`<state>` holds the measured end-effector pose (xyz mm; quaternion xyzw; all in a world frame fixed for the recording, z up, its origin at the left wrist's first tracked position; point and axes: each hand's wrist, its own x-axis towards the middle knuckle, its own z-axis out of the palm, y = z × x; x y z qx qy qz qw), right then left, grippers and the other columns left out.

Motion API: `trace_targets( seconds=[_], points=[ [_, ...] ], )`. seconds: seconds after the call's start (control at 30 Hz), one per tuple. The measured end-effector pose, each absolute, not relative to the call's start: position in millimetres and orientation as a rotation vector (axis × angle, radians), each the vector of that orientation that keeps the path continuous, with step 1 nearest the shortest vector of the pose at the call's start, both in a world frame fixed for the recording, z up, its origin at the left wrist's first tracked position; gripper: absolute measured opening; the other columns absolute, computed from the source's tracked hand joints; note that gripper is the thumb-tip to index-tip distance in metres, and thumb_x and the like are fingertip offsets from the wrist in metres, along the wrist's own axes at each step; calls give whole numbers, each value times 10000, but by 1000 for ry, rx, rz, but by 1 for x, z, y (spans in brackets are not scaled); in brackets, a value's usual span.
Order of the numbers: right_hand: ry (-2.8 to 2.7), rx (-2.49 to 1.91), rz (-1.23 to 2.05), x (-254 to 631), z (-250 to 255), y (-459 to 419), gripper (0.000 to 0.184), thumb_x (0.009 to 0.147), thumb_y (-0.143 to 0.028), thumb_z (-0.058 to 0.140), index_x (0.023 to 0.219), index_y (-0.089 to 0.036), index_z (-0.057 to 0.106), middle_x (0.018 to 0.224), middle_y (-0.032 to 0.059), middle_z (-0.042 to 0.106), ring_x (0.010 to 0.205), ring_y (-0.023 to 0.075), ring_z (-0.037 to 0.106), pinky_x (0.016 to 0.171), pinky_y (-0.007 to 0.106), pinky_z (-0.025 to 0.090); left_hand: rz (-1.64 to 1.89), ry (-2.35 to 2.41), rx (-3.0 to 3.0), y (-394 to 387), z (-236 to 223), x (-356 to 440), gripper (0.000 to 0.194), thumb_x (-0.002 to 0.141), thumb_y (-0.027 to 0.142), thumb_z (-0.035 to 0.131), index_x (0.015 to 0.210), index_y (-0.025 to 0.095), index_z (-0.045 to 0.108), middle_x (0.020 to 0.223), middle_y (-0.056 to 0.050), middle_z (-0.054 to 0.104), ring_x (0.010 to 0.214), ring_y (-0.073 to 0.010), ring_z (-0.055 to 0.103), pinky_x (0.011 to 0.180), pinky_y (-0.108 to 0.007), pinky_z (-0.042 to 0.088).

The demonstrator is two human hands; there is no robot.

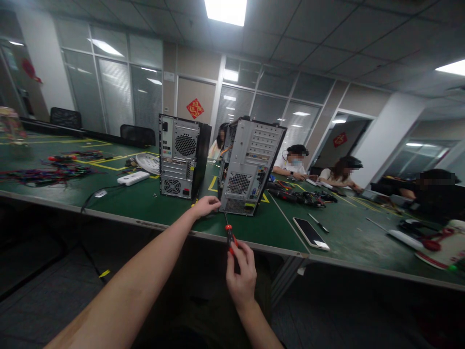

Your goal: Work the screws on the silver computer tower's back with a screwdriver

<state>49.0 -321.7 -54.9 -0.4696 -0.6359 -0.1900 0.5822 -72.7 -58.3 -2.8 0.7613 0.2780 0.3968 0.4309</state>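
Observation:
In my right hand is a screwdriver with a red and black handle, its shaft pointing up and away. Its tip reaches the lower left corner of an upright computer tower, whose grey rear panel faces me. Beside that same corner, my left hand is closed, fingertips together at the case's bottom edge. Whatever those fingers pinch is too small to tell. A second computer tower stands to the left, its rear side also turned toward me.
On the green table a phone and another screwdriver lie at right. Bundled cables sit behind them. At left are a white power strip and tangled wires. Several people sit across and to the right.

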Motion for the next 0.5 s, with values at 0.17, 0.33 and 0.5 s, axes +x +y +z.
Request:
trace_targets(
  seconds=[0.17,0.33,0.5],
  points=[
    [-1452,-1103,-435,50,-57,-321,328,980,-130,628,1291,-218,681,1164,121,675,1081,224,702,906,384,630,981,702,1908,-58,-4,-73,378,792,532,710,862,160,706,776,-35,708,694,-159,644,716,-294,507],
    [-1416,-1126,-426,52,-56,-320,262,970,-178,667,1228,-200,701,1121,115,691,1047,222,707,881,373,634,977,705,1904,-56,-5,-73,387,790,532,709,890,158,713,806,-45,719,699,-163,647,717,-299,506],
    [-1464,-1104,-399,50,-57,-322,305,991,-129,602,1248,-235,726,1229,128,650,980,190,732,861,338,630,978,707,1919,-60,-2,-74,381,798,530,697,886,159,711,774,-36,707,701,-169,647,722,-304,502]
  ],
)
